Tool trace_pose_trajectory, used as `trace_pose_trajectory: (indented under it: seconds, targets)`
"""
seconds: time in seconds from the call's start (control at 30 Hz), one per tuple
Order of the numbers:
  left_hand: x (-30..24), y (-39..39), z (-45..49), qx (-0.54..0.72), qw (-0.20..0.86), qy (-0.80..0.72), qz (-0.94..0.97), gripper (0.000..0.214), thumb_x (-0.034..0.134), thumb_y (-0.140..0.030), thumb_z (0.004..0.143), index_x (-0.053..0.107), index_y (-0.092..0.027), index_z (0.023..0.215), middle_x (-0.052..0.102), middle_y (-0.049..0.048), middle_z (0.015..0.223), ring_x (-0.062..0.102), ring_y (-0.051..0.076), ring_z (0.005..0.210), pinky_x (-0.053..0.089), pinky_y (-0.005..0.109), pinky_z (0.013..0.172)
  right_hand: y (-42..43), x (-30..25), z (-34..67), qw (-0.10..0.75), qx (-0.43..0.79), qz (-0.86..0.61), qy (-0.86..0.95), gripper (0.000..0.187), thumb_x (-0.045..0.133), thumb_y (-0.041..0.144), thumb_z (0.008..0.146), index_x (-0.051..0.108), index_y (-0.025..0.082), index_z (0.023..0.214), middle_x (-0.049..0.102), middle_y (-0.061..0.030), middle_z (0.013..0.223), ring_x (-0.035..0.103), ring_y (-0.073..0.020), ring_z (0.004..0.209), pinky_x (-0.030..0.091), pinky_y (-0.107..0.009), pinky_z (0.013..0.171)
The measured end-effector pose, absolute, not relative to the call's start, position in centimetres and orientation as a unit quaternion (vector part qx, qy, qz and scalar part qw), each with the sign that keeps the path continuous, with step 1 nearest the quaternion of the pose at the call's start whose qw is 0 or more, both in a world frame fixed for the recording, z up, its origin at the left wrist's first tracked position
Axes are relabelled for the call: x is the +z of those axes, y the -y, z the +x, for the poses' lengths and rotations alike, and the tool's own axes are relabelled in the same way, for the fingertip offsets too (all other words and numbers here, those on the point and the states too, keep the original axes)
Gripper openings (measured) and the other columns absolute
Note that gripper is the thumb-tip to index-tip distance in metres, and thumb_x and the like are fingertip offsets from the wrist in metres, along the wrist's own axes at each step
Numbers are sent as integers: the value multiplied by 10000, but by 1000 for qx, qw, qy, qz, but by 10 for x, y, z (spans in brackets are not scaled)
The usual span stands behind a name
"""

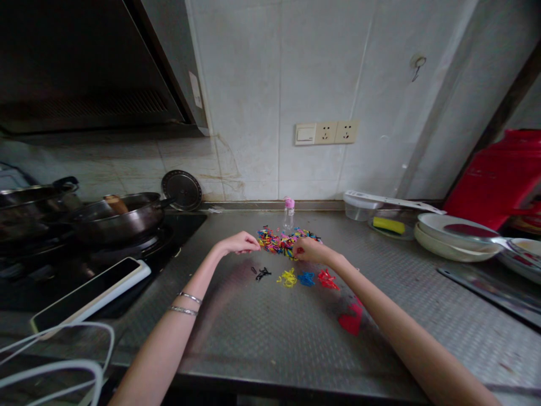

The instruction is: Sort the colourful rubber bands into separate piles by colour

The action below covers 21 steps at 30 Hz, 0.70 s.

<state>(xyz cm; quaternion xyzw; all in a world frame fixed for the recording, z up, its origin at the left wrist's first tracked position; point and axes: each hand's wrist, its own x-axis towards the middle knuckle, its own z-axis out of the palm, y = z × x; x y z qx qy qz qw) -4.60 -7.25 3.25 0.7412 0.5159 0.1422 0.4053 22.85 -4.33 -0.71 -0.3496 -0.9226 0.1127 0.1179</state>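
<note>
A heap of small mixed-colour rubber bands [282, 239] lies on the steel counter [270, 332]. My left hand [240, 243] hovers at the heap's left edge, fingers curled in a pinch. My right hand [308, 250] rests at the heap's right side, fingers pinched on bands from it. In front of the heap lie small sorted piles: black [262, 273], yellow [288, 277], blue [306, 278] and red [327, 279]. A small clear bottle with a pink cap [289, 212] stands just behind the heap.
A stove with a pan [120, 217] is at the left, with a phone [91, 293] and white cable [54, 361] near it. Stacked plates [454, 237], a sponge [389, 225] and a plastic tub [359, 206] sit at the right. A red reflection [350, 321] shows on the counter.
</note>
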Motion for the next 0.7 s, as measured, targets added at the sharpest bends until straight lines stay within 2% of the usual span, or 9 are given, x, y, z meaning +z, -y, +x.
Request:
trace_pose_trajectory:
  seconds: [0.1, 0.23, 0.33, 0.5, 0.7]
  targets:
    - [21, 63, -49, 168, 364, -547, 735, 355, 561, -407, 667, 661, -139, 876, 515, -14, 553, 368, 55, 429, 220, 173, 390, 47, -7, 227, 119, 107, -351, 923, 199, 457, 86, 636, 651, 132, 635, 610, -22, 610, 475, -93, 547, 326, -188, 535]
    - [1, 49, -50, 216, 274, -590, 728, 263, 552, -295, 662, 664, -97, 794, 563, 9, 562, 434, 77, 472, 319, 192, 465, 52, -3, 229, 145, 130, -358, 913, 222, 445, 77, 647, 656, 138, 683, 628, -25, 651, 508, -100, 586, 348, -183, 553]
    - [-10, 45, -47, 236, 203, -607, 731, 255, 542, -257, 680, 660, -104, 847, 601, 28, 623, 499, 103, 538, 356, 207, 528, 54, 1, 230, 187, 144, -370, 899, 236, 446, 78, 661, 656, 144, 745, 628, -18, 676, 515, -100, 596, 359, -182, 558]
    - [-8, 53, -37, 192, 95, -621, 754, 304, 562, -352, 701, 660, -215, 954, 630, 30, 706, 542, 133, 600, 354, 218, 560, 66, 8, 216, 256, 134, -347, 892, 198, 484, 127, 707, 643, 147, 824, 626, -25, 722, 529, -112, 636, 376, -196, 596]
    - [-2, 62, -26, 172, 76, -631, 753, 302, 573, -400, 692, 678, -229, 918, 648, 39, 746, 565, 154, 665, 362, 214, 587, 107, 6, 176, 244, 123, -299, 914, 249, 504, 161, 740, 614, 203, 959, 638, -29, 863, 553, -119, 726, 388, -203, 654]
